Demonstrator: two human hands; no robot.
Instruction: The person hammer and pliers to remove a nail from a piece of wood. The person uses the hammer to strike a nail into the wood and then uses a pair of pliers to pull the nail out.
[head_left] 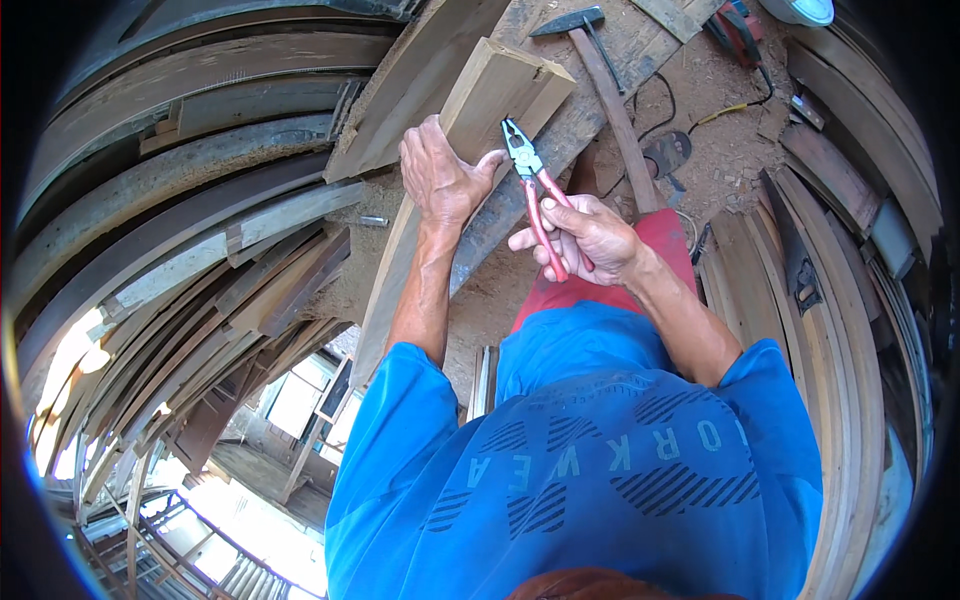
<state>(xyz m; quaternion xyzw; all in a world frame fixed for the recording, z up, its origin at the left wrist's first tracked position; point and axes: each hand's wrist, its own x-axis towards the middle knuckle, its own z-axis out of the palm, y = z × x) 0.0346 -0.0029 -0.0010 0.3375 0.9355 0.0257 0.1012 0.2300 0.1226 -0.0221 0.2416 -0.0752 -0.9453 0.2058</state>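
My right hand [597, 240] is closed round the red handles of a pair of pliers [522, 160]. The jaws point away from me, slightly parted, over the side of a pale wooden beam [500, 88]. Nothing can be seen clearly between the jaws. My left hand [445, 172] grips that beam, its thumb reaching toward the pliers and its fingertips partly hidden. The beam runs from near my left forearm to the far middle, beside a worn plank [485, 245].
A long-handled hammer [612, 95] lies at the far middle, near a sandal [668, 155] on the dirt floor. A red power tool [735, 32] with a cord sits far right. Stacked boards [250, 130] crowd the left; a handsaw [800, 272] rests among boards at right.
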